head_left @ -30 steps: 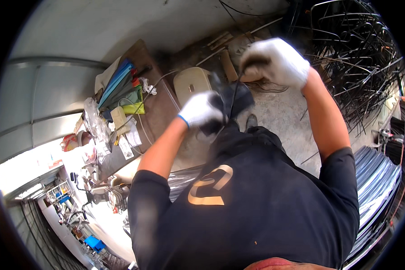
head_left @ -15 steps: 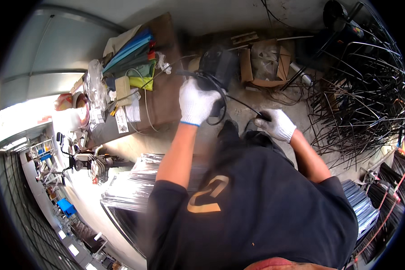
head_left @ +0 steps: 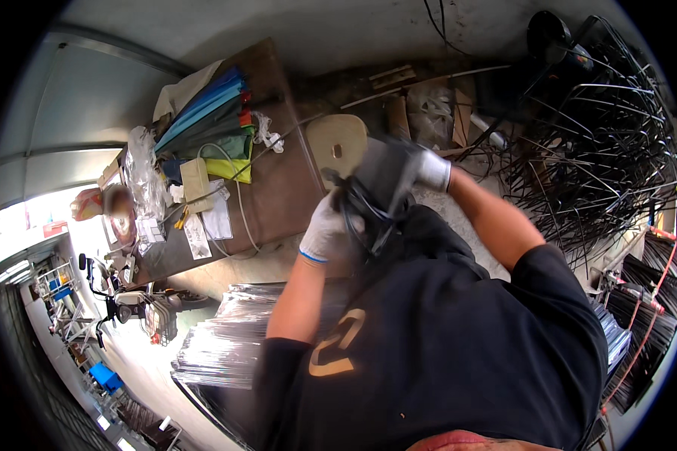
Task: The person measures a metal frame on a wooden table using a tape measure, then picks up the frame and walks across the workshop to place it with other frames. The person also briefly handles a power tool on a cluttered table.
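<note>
A black box-shaped device (head_left: 387, 177), blurred by motion, is held up between my two gloved hands. My right hand (head_left: 433, 171), in a white knit glove, grips its far right side; most of its fingers are hidden behind the device. At the near left, my left hand (head_left: 326, 229), gloved too, is closed around a looped black cable (head_left: 359, 204) that lies against the device. Just beyond the device is a beige stool seat (head_left: 337, 143) with a slot in its middle.
To the left stands a brown table (head_left: 278, 184) bearing folded cloths (head_left: 203, 120), plastic bags and papers. An open cardboard box (head_left: 462, 120) sits on the floor ahead. Tangled black bent rods (head_left: 594, 150) fill the right side. Plastic-wrapped stacked goods (head_left: 226, 331) are at my left.
My right hand has let go of the cable's length and moved up to the device's side. The device has come nearer and right, uncovering the stool seat. My left hand has moved nearer with the cable.
</note>
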Tool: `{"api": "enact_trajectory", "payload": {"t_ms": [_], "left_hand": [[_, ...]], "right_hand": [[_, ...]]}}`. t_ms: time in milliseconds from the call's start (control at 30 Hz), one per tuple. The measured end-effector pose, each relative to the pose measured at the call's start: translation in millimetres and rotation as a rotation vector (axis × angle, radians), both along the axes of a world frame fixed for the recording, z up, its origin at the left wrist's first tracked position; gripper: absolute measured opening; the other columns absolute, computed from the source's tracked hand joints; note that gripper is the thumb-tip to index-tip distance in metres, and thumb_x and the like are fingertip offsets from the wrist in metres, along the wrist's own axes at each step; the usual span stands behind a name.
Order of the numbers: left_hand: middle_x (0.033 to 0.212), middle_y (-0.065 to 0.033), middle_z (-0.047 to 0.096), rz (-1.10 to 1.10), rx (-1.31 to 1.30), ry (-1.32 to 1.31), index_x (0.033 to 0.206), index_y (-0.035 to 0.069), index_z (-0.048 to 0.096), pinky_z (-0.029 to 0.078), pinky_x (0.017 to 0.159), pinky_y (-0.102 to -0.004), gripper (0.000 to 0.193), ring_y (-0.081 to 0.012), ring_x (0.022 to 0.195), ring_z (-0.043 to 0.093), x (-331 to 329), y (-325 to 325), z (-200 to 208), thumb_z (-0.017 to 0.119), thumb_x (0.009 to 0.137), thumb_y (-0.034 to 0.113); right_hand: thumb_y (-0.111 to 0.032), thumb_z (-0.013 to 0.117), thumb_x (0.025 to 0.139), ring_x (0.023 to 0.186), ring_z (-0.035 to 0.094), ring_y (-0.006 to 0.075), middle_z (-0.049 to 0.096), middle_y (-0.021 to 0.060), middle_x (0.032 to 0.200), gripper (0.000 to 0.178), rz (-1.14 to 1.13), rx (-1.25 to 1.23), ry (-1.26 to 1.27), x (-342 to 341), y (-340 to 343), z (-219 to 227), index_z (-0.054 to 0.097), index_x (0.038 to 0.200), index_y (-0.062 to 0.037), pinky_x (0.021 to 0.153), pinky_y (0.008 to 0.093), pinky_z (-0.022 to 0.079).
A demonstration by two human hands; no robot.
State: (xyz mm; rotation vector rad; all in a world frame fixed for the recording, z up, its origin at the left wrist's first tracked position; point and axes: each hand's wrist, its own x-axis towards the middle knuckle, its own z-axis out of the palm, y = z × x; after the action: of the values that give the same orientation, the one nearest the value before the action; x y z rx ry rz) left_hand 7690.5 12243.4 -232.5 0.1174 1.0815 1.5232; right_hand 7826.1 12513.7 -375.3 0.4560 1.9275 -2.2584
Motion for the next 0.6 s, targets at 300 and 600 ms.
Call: {"api": "enact_trajectory", "payload": {"t_ms": [300,600], "left_hand": [[0.115,-0.0138,0.075,0.369,-0.563,0.733,0.118,-0.004,0.066,0.058,0.093,-0.0387,0.043,-0.0274,0.101,0.072,24,18,-97,0.087,0.084,0.013],[0.13,-0.0228,0.069,-0.021,-0.808,1.3,0.127,0.003,0.07,0.053,0.103,-0.0527,0.055,-0.045,0.116,0.064,17,23,-123,0.086,0.077,0.022]], "right_hand": [[-0.014,0.072,0.105,0.112,0.064,0.0093,0.067,0.0005,0.114,0.056,-0.236,-1.034,-0.327,-8,-96,27,0.051,0.156,-0.0025,0.097,0.0308,0.053],[-0.018,0.064,0.102,0.11,0.07,0.0193,0.076,0.0091,0.118,0.03,-0.427,-0.794,-0.426,-79,-90,-65,0.075,0.123,0.0008,0.099,0.0358,0.055]]}}
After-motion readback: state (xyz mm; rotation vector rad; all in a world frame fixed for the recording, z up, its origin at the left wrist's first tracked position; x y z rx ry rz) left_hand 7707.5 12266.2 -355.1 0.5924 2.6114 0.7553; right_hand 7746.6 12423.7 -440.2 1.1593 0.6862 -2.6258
